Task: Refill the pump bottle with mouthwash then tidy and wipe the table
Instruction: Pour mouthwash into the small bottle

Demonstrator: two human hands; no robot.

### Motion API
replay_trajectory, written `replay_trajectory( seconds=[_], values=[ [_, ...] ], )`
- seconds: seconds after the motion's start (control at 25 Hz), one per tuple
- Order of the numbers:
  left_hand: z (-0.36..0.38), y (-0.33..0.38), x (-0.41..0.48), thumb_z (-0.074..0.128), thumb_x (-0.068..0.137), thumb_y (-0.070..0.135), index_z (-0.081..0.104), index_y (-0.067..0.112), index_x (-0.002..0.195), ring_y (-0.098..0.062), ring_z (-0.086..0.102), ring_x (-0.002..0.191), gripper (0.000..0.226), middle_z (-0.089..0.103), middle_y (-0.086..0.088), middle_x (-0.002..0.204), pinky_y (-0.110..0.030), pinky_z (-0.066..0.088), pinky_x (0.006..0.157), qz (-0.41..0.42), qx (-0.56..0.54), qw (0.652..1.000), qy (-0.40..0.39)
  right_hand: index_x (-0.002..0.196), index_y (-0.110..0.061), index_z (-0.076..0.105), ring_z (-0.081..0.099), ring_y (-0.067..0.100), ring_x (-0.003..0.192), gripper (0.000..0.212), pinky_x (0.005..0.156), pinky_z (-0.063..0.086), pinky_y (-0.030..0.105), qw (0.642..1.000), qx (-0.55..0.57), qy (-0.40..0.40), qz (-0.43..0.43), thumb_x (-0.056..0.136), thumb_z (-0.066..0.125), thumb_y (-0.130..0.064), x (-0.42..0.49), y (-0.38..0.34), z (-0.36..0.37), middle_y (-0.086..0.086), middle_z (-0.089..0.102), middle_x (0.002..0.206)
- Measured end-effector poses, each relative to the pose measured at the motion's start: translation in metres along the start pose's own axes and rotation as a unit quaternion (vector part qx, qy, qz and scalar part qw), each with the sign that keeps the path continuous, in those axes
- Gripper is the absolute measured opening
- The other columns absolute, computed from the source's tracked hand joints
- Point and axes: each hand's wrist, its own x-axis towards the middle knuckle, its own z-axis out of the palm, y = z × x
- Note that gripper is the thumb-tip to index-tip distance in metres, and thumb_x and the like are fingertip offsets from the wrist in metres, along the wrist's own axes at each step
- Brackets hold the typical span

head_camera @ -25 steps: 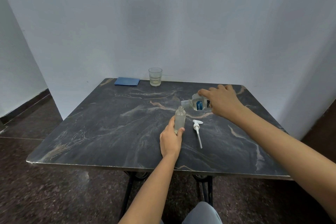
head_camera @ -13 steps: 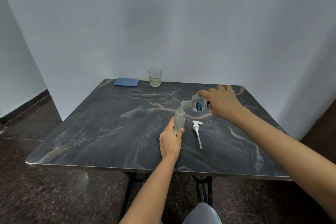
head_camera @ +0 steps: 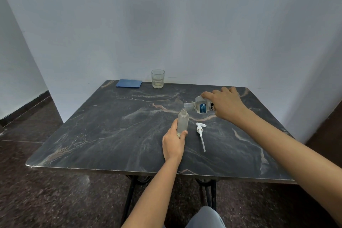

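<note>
Item, left grip (head_camera: 173,142): we log it wrapped round the lower body of the pump bottle (head_camera: 183,122), thumb on one side and fingers on the other. It holds the bottle upright on the worktop (head_camera: 111,126), with the open neck at 12 o'clock from the grip.

Item, right grip (head_camera: 225,104): we log it clasped from above round the mouthwash bottle (head_camera: 200,106). That bottle's long axis runs nearly level from 3 to 9 o'clock, and its uncapped mouth points toward 9.

Governing relation: the mouth sits just beside the pump bottle's neck, at about 1 o'clock from it and a little higher. In our judgement the pour depends on bringing the mouth over the neck. We cannot tell whether any liquid is running.

Item, pump head (head_camera: 200,132): it lies flat at 3 o'clock from the left grip, its tube trailing toward 6.

Far edge: glass (head_camera: 157,78) and blue cloth (head_camera: 129,83), both well apart at 11 o'clock.

Change against the earlier frames: we note next to none. Both grips and both bottles keep their places and tilt.
</note>
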Motion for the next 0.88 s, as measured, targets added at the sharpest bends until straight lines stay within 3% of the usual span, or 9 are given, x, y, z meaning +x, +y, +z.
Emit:
replay_trajectory(
  seconds=[0.88],
  values=[
    [0.0028, -0.0042, 0.0017, 0.060, 0.091, 0.034, 0.040, 0.029, 0.142, -0.019, 0.057, 0.115, 0.055, 0.061, 0.001, 0.128, -0.043, 0.044, 0.101, -0.001, 0.004, 1.000, -0.004, 0.136, -0.032, 0.037, 0.051, 0.028, 0.110, 0.058, 0.094, 0.033, 0.039, 1.000, -0.003, 0.017, -0.003, 0.087, 0.054, -0.006, 0.0002, -0.0011, 0.0002, 0.000, 0.059, 0.119]
  ],
)
